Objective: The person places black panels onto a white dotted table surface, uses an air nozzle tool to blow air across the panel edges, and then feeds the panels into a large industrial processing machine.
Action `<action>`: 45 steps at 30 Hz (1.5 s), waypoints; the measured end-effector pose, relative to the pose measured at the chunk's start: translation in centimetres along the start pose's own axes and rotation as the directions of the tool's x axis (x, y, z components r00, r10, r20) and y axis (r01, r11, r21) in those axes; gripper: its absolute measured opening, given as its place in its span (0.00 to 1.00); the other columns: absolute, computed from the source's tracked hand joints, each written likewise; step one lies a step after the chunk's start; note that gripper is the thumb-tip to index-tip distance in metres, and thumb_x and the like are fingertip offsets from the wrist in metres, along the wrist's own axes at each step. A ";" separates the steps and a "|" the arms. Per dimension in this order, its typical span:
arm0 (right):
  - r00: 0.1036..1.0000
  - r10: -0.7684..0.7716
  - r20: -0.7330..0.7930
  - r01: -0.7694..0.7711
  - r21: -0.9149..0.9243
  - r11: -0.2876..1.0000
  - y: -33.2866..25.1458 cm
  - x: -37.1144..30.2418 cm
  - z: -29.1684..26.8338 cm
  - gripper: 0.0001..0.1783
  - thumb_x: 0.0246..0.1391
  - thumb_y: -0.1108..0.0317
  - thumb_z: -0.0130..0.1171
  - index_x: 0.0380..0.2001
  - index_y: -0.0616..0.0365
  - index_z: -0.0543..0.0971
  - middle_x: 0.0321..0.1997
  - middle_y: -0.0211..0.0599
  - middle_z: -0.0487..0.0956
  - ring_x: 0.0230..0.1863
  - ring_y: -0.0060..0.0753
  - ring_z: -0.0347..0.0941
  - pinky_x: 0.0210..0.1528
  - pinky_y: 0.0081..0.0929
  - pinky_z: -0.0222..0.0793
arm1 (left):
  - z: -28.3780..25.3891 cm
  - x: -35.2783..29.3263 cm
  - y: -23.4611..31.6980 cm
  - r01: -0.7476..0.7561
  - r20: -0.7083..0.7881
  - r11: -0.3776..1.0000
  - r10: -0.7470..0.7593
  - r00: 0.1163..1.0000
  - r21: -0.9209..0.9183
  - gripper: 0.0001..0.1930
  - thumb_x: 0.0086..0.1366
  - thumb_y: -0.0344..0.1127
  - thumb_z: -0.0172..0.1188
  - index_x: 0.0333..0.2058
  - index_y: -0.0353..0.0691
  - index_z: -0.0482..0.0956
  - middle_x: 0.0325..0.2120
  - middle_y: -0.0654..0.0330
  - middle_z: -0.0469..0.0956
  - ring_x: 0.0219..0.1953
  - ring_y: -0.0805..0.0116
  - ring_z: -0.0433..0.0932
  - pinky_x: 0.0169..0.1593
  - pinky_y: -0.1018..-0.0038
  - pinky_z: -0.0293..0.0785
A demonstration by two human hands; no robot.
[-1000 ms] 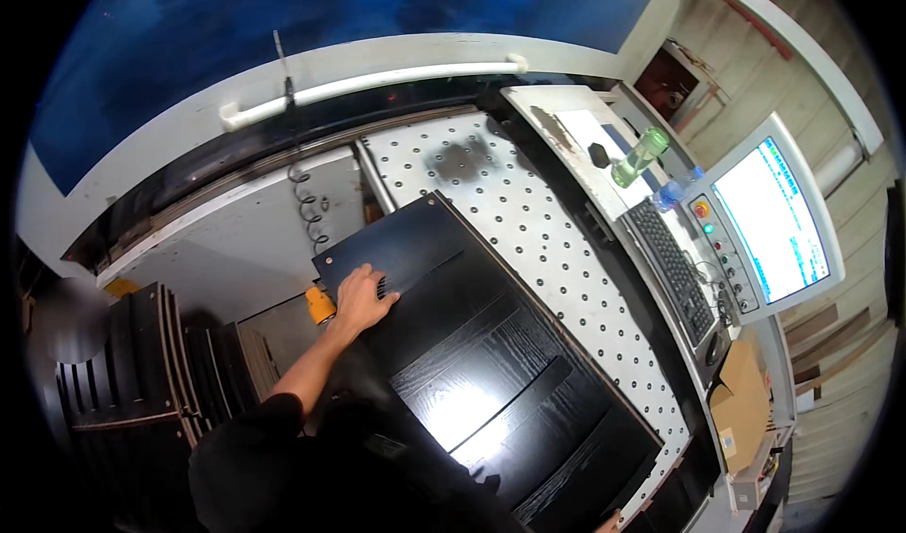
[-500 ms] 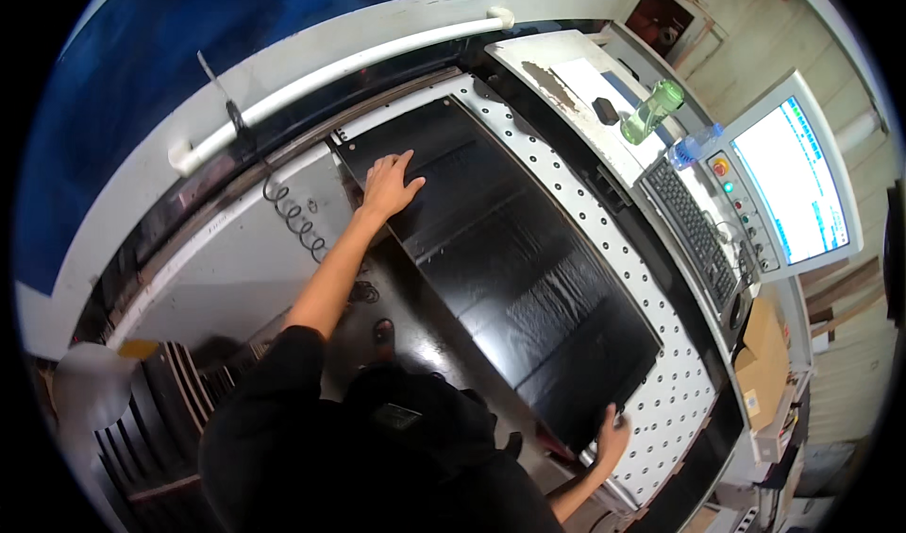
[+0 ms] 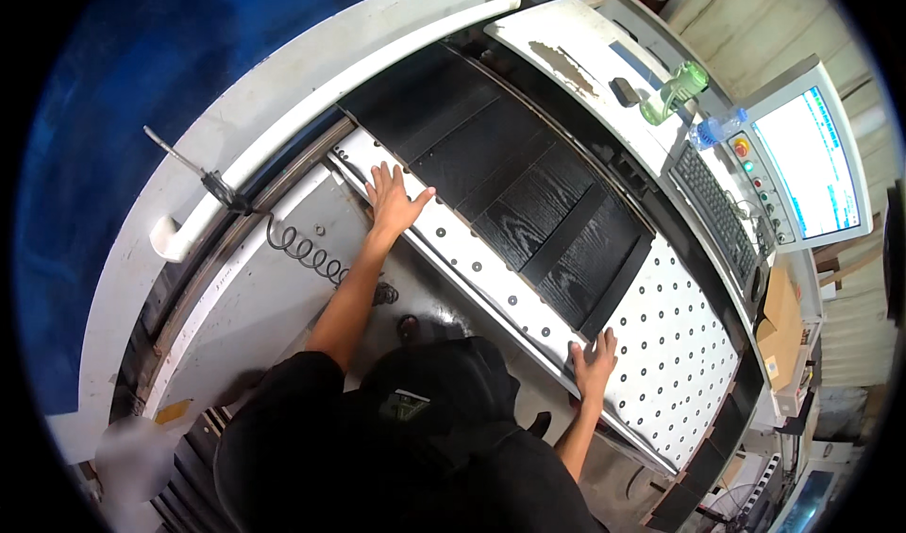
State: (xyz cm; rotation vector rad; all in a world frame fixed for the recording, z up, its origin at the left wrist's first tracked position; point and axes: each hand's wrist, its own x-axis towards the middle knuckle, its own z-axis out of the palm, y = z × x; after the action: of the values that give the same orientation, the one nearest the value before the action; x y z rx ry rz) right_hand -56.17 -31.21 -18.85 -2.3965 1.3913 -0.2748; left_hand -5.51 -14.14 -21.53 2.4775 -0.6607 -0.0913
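Observation:
A long black panel (image 3: 491, 155), with a wood-grain face and recessed sections, lies flat on the white table (image 3: 670, 344) dotted with small dark rollers. Its far left end reaches beneath the white rail of the blue machine. My left hand (image 3: 394, 203) is spread open at the panel's near edge, over the white strip of table. By the panel's near right corner is my right hand (image 3: 595, 368), fingers apart, its fingertips at or close to the edge. Neither hand is wrapped around anything.
Behind the table stands a white console with a keyboard (image 3: 713, 207), a monitor (image 3: 812, 165), a green bottle (image 3: 675, 94) and a clear bottle (image 3: 717, 129). A coiled black cable (image 3: 307, 261) hangs at the left. A cardboard box (image 3: 781, 330) sits at the right.
The panel has slid away from me and toward the machine, baring a strip of table along its near side. My right hand has shifted up and left along with the panel's corner.

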 end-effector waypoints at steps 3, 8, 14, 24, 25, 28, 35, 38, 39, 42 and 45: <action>0.990 0.004 -0.140 0.011 0.107 0.994 -1.3 0.9 1.7 0.38 0.58 0.50 0.69 0.63 0.67 0.76 0.74 0.53 0.68 0.75 0.62 0.59 0.76 0.56 0.49 | 0.4 0.9 1.0 -0.019 0.056 1.000 0.019 0.998 -0.008 0.60 0.60 0.67 0.67 0.71 0.19 0.52 0.74 0.27 0.45 0.79 0.33 0.34 0.77 0.40 0.31; 0.977 -0.070 -0.201 0.104 0.163 0.981 -1.2 1.9 1.2 0.35 0.52 0.54 0.74 0.54 0.72 0.81 0.65 0.54 0.77 0.68 0.65 0.67 0.71 0.52 0.58 | 2.0 2.0 1.4 -0.021 0.032 1.000 0.021 0.999 -0.019 0.66 0.59 0.69 0.67 0.71 0.15 0.44 0.75 0.28 0.43 0.79 0.35 0.34 0.77 0.40 0.29; 0.971 -0.104 -0.215 0.136 0.141 0.981 -1.3 6.9 2.0 0.47 0.53 0.46 0.72 0.67 0.66 0.70 0.73 0.54 0.70 0.77 0.59 0.58 0.78 0.57 0.42 | 3.0 6.5 1.7 -0.040 0.028 0.999 0.040 0.999 0.002 0.67 0.59 0.76 0.61 0.72 0.17 0.45 0.75 0.29 0.43 0.79 0.36 0.34 0.76 0.40 0.26; 0.983 -0.087 -0.163 0.115 0.174 0.978 -3.3 12.1 1.8 0.44 0.47 0.49 0.76 0.64 0.62 0.77 0.71 0.44 0.74 0.76 0.59 0.60 0.78 0.58 0.40 | 2.8 11.1 1.9 -0.015 0.080 1.000 0.013 0.997 0.020 0.66 0.59 0.72 0.65 0.73 0.20 0.44 0.76 0.32 0.43 0.80 0.40 0.35 0.78 0.47 0.26; 0.983 -0.087 -0.164 0.117 0.187 0.975 -3.6 12.1 1.8 0.45 0.47 0.49 0.76 0.64 0.64 0.76 0.71 0.45 0.74 0.77 0.58 0.59 0.79 0.58 0.38 | 2.5 11.4 1.7 -0.023 0.089 0.999 0.021 0.996 0.025 0.66 0.59 0.72 0.65 0.73 0.20 0.44 0.76 0.32 0.43 0.80 0.40 0.35 0.78 0.47 0.26; 0.986 -0.072 -0.151 0.107 0.238 0.965 -4.5 12.6 1.7 0.46 0.44 0.56 0.79 0.64 0.68 0.75 0.71 0.45 0.74 0.78 0.56 0.58 0.80 0.59 0.34 | 2.4 12.0 0.7 -0.036 0.097 0.999 0.033 0.995 0.027 0.64 0.60 0.71 0.65 0.74 0.24 0.45 0.76 0.34 0.43 0.80 0.40 0.35 0.78 0.47 0.26; 0.997 -0.046 -0.068 0.060 0.227 0.972 -4.4 13.2 1.3 0.48 0.33 0.69 0.81 0.62 0.72 0.75 0.71 0.46 0.73 0.78 0.55 0.58 0.80 0.62 0.34 | 2.5 11.2 1.4 -0.097 0.037 0.995 0.096 0.995 0.014 0.57 0.63 0.65 0.66 0.75 0.31 0.49 0.76 0.38 0.48 0.80 0.43 0.40 0.77 0.45 0.27; 0.998 -0.053 -0.046 0.061 0.219 0.974 -4.4 13.5 1.0 0.46 0.34 0.69 0.80 0.61 0.73 0.75 0.72 0.48 0.72 0.79 0.56 0.57 0.80 0.63 0.33 | 2.8 11.1 1.1 -0.162 -0.030 0.986 0.163 0.986 0.033 0.52 0.66 0.63 0.64 0.74 0.30 0.54 0.74 0.36 0.53 0.78 0.42 0.46 0.77 0.47 0.34; 0.998 -0.057 -0.040 0.064 0.219 0.974 -4.4 13.5 1.1 0.46 0.34 0.69 0.80 0.61 0.73 0.75 0.72 0.48 0.72 0.79 0.56 0.57 0.80 0.63 0.33 | 2.8 11.1 1.0 -0.155 -0.030 0.987 0.156 0.987 0.035 0.52 0.66 0.63 0.64 0.74 0.30 0.54 0.74 0.36 0.53 0.78 0.42 0.46 0.77 0.47 0.34; 0.997 -0.070 -0.045 0.079 0.235 0.969 -4.2 13.5 1.2 0.46 0.35 0.69 0.79 0.61 0.73 0.75 0.72 0.49 0.72 0.79 0.56 0.56 0.80 0.63 0.32 | 2.9 10.8 0.9 -0.142 -0.041 0.988 0.145 0.989 0.062 0.51 0.67 0.62 0.64 0.72 0.27 0.56 0.74 0.36 0.54 0.78 0.41 0.47 0.77 0.47 0.36; 0.995 -0.084 -0.047 0.092 0.235 0.968 -3.7 13.1 1.9 0.47 0.36 0.68 0.79 0.63 0.72 0.74 0.72 0.49 0.71 0.79 0.57 0.55 0.80 0.63 0.31 | 3.1 10.9 0.6 -0.167 -0.073 0.980 0.175 0.982 0.109 0.51 0.67 0.62 0.64 0.72 0.26 0.56 0.74 0.37 0.55 0.77 0.40 0.48 0.77 0.47 0.37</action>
State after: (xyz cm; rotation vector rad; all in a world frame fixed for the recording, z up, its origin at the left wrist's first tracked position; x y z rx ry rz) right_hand -46.06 -40.54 -19.25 -2.2676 1.1942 -0.4819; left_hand 3.12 -21.34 -22.89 2.4948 -0.8589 0.1126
